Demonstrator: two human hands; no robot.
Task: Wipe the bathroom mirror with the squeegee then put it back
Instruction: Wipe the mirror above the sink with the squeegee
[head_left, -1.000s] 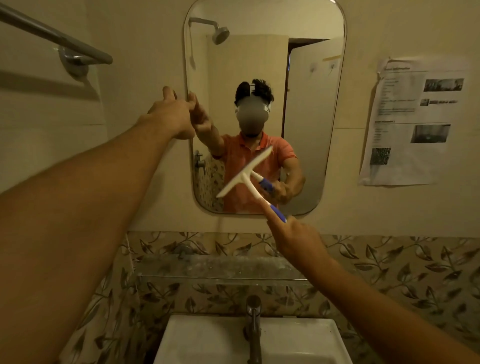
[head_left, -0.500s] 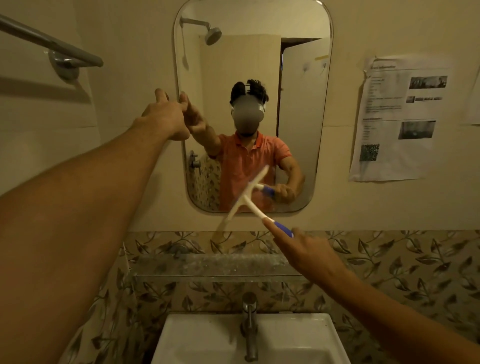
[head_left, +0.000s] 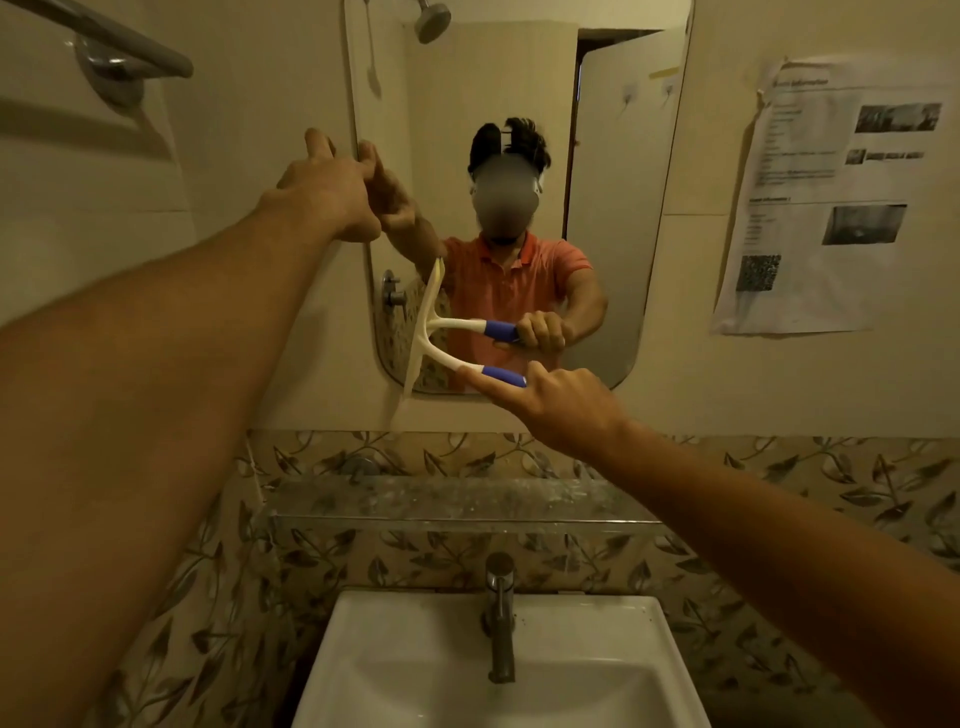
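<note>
At mirror's lower left, the squeegee blade sits near upright on the glass, so wiping looks underway. How much of the mirror is already done can't be told, as no streaks show. Putting it back is still left, and its storage spot is unclear. Right hand is wrapped round the blue handle, index finger along the neck. Left hand is at the mirror's left rim; gripping or just bracing, can't tell. Counts: one squeegee, one mirror, two hands, one sink, one tap, one shelf, one towel bar, one paper notice.
</note>
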